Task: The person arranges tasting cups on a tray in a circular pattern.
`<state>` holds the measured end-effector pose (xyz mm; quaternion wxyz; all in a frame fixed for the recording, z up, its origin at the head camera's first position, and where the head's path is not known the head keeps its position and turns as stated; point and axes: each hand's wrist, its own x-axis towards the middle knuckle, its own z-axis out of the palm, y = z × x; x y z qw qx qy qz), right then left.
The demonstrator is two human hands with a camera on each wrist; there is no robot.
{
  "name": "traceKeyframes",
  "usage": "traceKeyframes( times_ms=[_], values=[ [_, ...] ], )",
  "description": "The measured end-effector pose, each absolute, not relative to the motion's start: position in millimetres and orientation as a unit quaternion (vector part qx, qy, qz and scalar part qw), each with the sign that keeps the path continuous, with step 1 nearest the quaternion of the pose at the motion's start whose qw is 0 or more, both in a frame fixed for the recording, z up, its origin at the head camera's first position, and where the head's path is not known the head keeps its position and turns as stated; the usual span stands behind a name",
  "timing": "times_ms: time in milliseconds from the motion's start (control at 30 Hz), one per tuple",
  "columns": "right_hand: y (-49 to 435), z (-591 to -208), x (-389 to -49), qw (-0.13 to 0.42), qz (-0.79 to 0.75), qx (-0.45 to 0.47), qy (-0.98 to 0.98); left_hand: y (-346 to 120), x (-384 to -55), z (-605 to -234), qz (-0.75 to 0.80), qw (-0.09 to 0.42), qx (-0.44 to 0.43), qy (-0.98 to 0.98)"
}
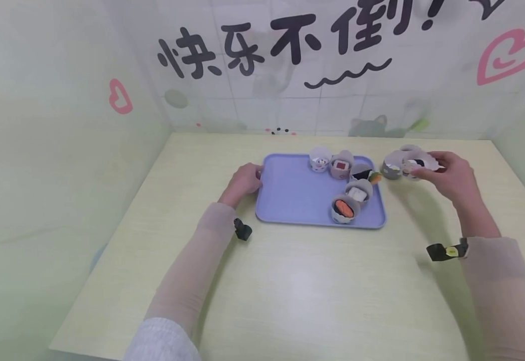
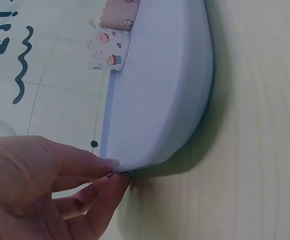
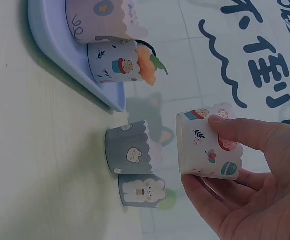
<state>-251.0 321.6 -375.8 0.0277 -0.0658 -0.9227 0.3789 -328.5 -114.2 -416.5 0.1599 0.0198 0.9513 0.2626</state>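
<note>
My left hand [image 1: 246, 179] pinches the left rim of a lilac tray [image 1: 289, 193] between thumb and fingers; the left wrist view shows the grip at a corner. In my right hand [image 1: 455, 175] is a white paper baking cup [image 3: 202, 147] printed with cupcakes, held above the table right of the tray. A dark-and-white piece [image 1: 419, 163] shows inside it. Several paper cups stand along the tray's back and right, holding sushi-like pieces, among them an orange-topped one [image 1: 344, 208], a white one [image 1: 357, 194] and one with a red centre [image 1: 341, 165].
Two grey paper cups with bear prints, one nearer [image 3: 127, 150] and one behind [image 3: 142, 191], stand on the table [image 1: 298, 291] beyond the tray's right side. A wall sheet [image 1: 280, 110] with large black characters rises behind the table's back edge.
</note>
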Motion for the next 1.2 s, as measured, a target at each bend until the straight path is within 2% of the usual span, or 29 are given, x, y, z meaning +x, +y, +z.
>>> traceKeyframes(
  times_ms=[500,833,1200],
  values=[
    [282,-368,-248,0.015,0.404,0.007,-0.915,-116,-326,-417,0.274,0.154,0.023,0.949],
    [242,-359,-250,-0.021,0.406,0.068,-0.911,-115,-328,-415,0.27,0.163,0.015,0.949],
    [200,-370,-252,-0.04,0.388,0.128,-0.912,-115,-329,-415,0.279,0.166,0.014,0.946]
  ],
)
